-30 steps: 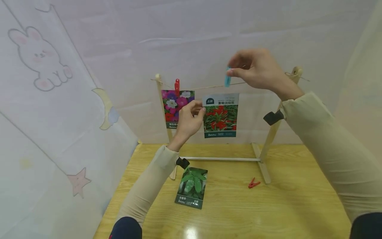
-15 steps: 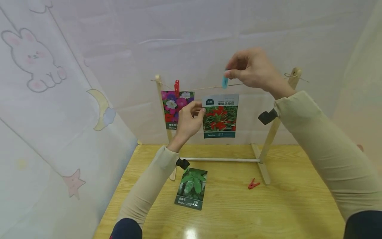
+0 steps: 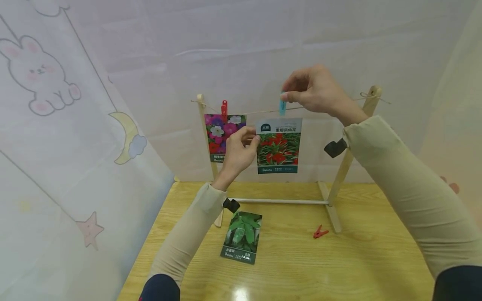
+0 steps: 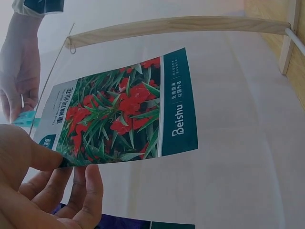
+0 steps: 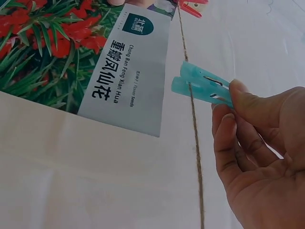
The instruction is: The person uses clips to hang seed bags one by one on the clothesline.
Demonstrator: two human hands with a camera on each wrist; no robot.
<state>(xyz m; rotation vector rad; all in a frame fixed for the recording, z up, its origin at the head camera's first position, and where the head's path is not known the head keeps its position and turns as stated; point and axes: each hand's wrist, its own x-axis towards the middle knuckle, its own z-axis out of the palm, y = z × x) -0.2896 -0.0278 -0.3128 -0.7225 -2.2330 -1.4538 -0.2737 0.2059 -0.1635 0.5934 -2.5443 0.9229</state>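
Observation:
My left hand (image 3: 240, 152) pinches the left edge of a seed packet (image 3: 279, 146) with red flowers on it, held upright just below the twine (image 3: 263, 111). Between the thumb and fingers of my right hand (image 3: 316, 93) is a light-blue clothespin (image 5: 202, 84). Its tip points down at the twine and overlaps it in the right wrist view, just apart from the packet's top edge. To the left, a second packet (image 3: 214, 138) with pink and purple flowers hangs from the twine by a red clothespin (image 3: 224, 109); my left hand partly covers it.
The twine runs between two posts of a wooden stand (image 3: 340, 177) with a white crossbar (image 3: 278, 201). On the wooden table (image 3: 293, 259) lie a green-leaf packet (image 3: 242, 237) and a loose red clothespin (image 3: 320, 231). A printed cloth (image 3: 94, 175) borders the left.
My right hand has moved slightly left and down, bringing the blue clothespin to the twine above the packet. The left hand and its packet have stayed nearly still.

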